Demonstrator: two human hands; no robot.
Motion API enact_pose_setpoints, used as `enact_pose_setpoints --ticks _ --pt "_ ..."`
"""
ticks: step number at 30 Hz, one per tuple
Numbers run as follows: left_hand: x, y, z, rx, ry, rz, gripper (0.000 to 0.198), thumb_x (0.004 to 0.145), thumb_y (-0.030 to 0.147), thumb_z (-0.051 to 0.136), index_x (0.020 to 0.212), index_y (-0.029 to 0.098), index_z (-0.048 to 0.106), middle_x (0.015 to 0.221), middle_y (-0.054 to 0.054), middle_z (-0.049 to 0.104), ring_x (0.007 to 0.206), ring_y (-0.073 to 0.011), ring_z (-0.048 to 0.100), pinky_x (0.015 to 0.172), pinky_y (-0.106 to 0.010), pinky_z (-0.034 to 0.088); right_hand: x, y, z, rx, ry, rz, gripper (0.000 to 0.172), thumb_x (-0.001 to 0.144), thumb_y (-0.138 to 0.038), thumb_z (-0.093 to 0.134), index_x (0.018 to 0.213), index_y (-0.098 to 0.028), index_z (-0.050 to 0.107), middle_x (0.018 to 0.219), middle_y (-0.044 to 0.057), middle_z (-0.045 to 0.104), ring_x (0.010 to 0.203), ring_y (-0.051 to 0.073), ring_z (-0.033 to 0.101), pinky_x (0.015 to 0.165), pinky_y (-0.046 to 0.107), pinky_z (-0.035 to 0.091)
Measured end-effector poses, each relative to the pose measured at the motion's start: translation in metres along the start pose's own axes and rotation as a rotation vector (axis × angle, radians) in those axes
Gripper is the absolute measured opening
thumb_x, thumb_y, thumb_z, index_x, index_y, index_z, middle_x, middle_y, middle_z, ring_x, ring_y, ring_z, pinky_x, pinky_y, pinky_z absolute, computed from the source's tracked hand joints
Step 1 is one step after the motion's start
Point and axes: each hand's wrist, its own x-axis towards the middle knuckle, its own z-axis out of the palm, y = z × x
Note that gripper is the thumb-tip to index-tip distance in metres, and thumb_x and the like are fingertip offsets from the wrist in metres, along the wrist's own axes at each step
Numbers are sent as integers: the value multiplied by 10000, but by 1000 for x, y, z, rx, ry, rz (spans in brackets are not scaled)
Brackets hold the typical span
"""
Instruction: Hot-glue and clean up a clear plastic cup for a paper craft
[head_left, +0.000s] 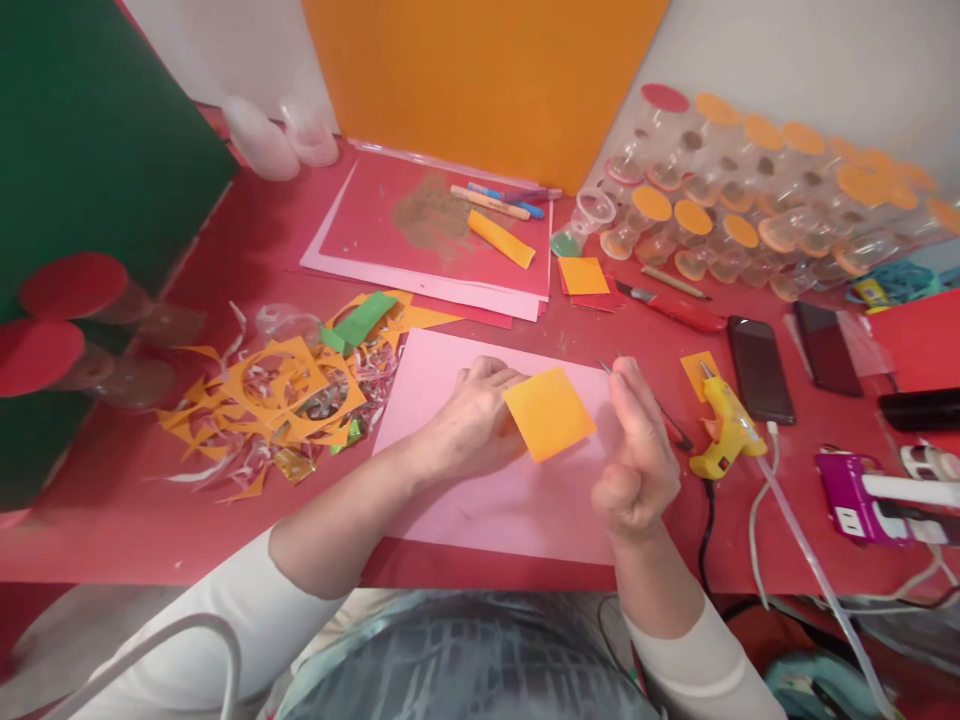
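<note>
My left hand (484, 415) is closed on the edge of a yellow-orange paper square (551, 415), tilted above a pink sheet (450, 510). To the right of the square, my right hand (637, 450) is raised with its upper fingers stretched out and its lower fingers curled; no object shows in it. Behind that hand lies a thin pointed tool (679, 432), mostly hidden, its metal tip showing past the fingers. I cannot tell whether the hand touches it.
Paper scraps (292, 390) are heaped at left. Beyond the pink sheet are stacked sheets (360, 215) and markers (491, 203). At right lie a yellow glue gun (724, 430) with its cord, a red-handled cutter (682, 305) and phones (761, 370). Clear plastic cups (697, 260) stand at back right.
</note>
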Motion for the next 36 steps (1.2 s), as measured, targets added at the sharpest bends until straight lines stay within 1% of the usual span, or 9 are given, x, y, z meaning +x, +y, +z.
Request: enact_pose_setpoints --ticks 2,5,10,15,18,26,30,33,36 --pt "0 -1 -2 -14 -22 6 108 808 231 634 910 196 628 998 -65 687 984 -248 530 919 -422 404 1 0 0 -12 -21 -31 607 1044 -504 275 1488 -139 468 1408 183 595 1357 343 525 1113 572 433" --pt "0 0 -4 -35 -25 -3 193 798 272 670 970 190 642 1081 -72 694 1005 -257 526 940 -434 397 3 -4 2 -4 -136 -129 611 1037 -514 326 1491 -126 457 1337 176 653 1351 321 536 1156 569 374" --pt "-1 0 -3 -10 -28 -22 102 808 258 664 887 193 670 1065 -81 681 1040 -269 509 946 -439 395 7 -11 5 -46 -256 -150 535 1041 -466 369 1393 -109 557 1208 169 731 1270 299 615 1184 563 320" --pt "-1 -4 0 30 33 -10 180 827 316 651 949 190 690 1076 -104 660 1027 -286 497 906 -457 423 10 -15 6 -77 -255 -144 486 1047 -430 368 1304 -90 602 1182 181 741 1246 283 636 1185 535 335" --pt "-1 -7 3 79 68 4 185 840 303 626 952 177 701 1006 -113 650 1001 -291 488 880 -463 437 9 -15 8 -85 -259 -138 493 1045 -428 370 1285 -71 610 1193 195 734 1260 285 625 1187 526 339" --pt "1 -10 -1 85 64 80 106 824 244 599 877 181 666 923 -97 650 987 -304 517 855 -466 440 8 -3 5 -8 -109 -102 569 1047 -474 298 1395 -98 545 1216 180 725 1296 265 597 1182 517 358" --pt "1 -12 -3 57 29 112 116 803 224 604 899 178 649 943 -99 656 974 -303 517 857 -481 449 12 -4 3 -40 -192 -156 581 1050 -492 296 1299 -75 614 1186 172 744 1300 255 594 1222 520 277" --pt "0 -15 -1 74 40 111 207 808 296 646 986 194 667 1025 -108 661 999 -314 498 861 -497 451 15 -8 4 -61 -258 -178 552 1051 -485 322 1192 -83 673 1169 158 754 1264 242 625 1230 524 254" --pt "-1 -20 3 125 85 97 287 808 379 663 1037 206 682 978 -104 650 977 -316 486 834 -497 455 16 -10 5 -82 -278 -155 511 1050 -460 344 1169 -103 690 1178 140 753 1263 228 626 1228 497 277"
